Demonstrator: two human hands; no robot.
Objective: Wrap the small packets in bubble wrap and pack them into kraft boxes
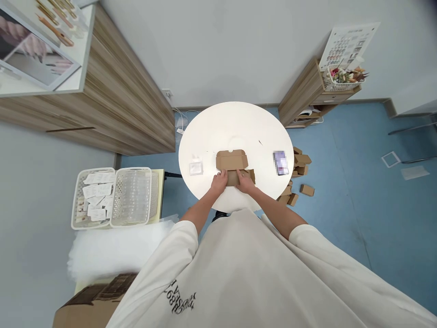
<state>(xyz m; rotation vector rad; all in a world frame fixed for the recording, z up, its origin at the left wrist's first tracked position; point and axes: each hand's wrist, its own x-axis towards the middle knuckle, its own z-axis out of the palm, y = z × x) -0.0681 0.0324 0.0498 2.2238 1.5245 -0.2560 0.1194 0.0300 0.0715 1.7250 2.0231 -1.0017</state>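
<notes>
A small brown cardboard box (232,176) lies near the front of the round white table (235,123), its lid (232,160) folded up and away from me. At its left end, my left hand (219,180) is closed on the side wall. My right hand (245,181) grips the box toward its right end, fingers reaching over the inside. A side flap (252,176) sticks out past the right hand. Left of the box sits a clear plastic case (195,168). A purple item (281,163), blurred out, is at the table's right.
Several small brown boxes (302,159) lie on the blue floor right of the table. Two white baskets (114,196) with papers and clear plastic pieces stand left, above white bubble wrap (112,248). A wooden cabinet (136,100) and a small shelf (303,93) flank the table.
</notes>
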